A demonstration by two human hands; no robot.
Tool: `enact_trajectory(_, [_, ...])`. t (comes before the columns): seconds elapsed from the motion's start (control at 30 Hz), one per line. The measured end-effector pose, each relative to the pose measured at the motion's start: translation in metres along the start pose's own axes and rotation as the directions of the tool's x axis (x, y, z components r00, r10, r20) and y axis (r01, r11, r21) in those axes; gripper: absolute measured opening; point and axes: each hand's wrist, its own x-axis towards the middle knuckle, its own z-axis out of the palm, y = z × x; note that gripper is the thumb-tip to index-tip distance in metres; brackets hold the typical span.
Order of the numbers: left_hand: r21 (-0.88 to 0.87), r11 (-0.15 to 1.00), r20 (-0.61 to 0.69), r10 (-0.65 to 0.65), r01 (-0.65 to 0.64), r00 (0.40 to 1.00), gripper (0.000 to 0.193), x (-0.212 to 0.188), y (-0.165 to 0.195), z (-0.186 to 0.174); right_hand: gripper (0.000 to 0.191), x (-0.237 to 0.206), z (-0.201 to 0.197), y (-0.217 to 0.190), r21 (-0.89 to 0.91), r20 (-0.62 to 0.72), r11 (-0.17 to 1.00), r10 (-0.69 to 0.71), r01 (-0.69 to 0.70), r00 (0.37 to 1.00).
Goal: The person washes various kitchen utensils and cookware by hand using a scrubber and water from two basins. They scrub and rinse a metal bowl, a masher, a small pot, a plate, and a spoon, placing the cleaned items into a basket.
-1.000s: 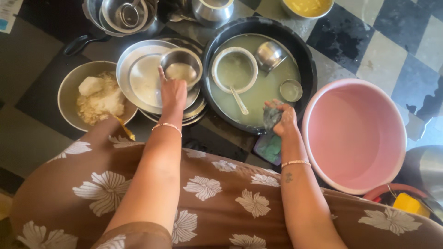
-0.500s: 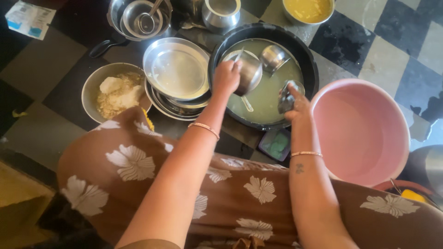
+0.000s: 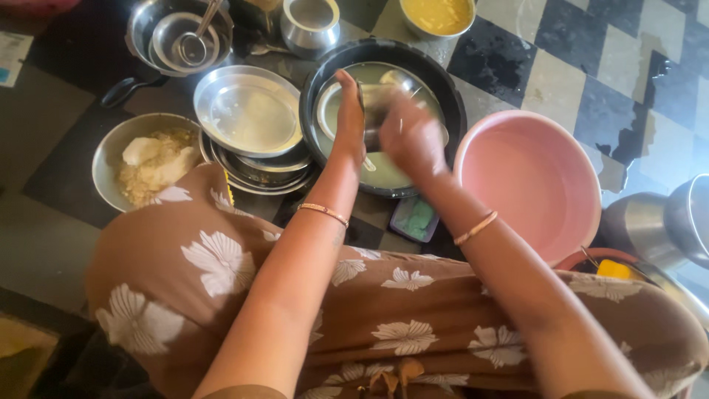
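My left hand grips a small steel bowl by its rim, holding it tilted over the black basin of cloudy greenish water. My right hand is pressed against the bowl's side, fingers curled and blurred with motion. The dark scrubber it carried earlier is hidden under the fingers. A white bowl lies in the water beneath both hands, mostly covered by them.
A pink tub stands right of the basin. Stacked steel plates and a steel bowl of food scraps sit to the left. A green soap dish lies near my knee. Steel pots and a yellow bowl stand behind.
My left hand lifted the small steel bowl off the plate stack and carried it right, over the basin. My right hand rose from the soap dish with the scrubber and met the bowl.
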Motion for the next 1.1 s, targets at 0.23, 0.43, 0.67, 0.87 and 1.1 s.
enact_trajectory(0.23, [0.221, 0.95, 0.025, 0.222, -0.222, 0.975, 0.121, -0.008, -0.005, 0.014, 0.076, -0.023, 0.015, -0.024, -0.515, 0.051, 0.822, -0.252, 0.242, 0.966])
enact_trajectory(0.43, [0.665, 0.648, 0.098, 0.418, -0.372, 0.903, 0.116, -0.002, -0.004, 0.011, 0.1, 0.061, 0.005, -0.002, -0.501, 0.198, 0.84, -0.12, 0.206, 0.973])
enact_trajectory(0.67, [0.36, 0.928, 0.012, 0.101, -0.099, 0.995, 0.114, 0.026, -0.043, -0.013, 0.114, 0.047, 0.021, 0.02, -0.291, 0.414, 0.949, 0.011, 0.121, 0.91])
enact_trajectory(0.87, [0.031, 0.994, -0.049, 0.105, -0.104, 0.993, 0.124, 0.048, -0.045, -0.045, 0.063, -0.038, 0.077, -0.002, -0.531, 0.119, 0.764, -0.361, 0.366, 0.925])
enact_trajectory(1.1, [0.616, 0.692, 0.048, 0.445, -0.377, 0.894, 0.102, 0.023, -0.051, -0.038, 0.083, 0.038, 0.052, 0.0, -0.405, 0.349, 0.905, 0.023, 0.129, 0.937])
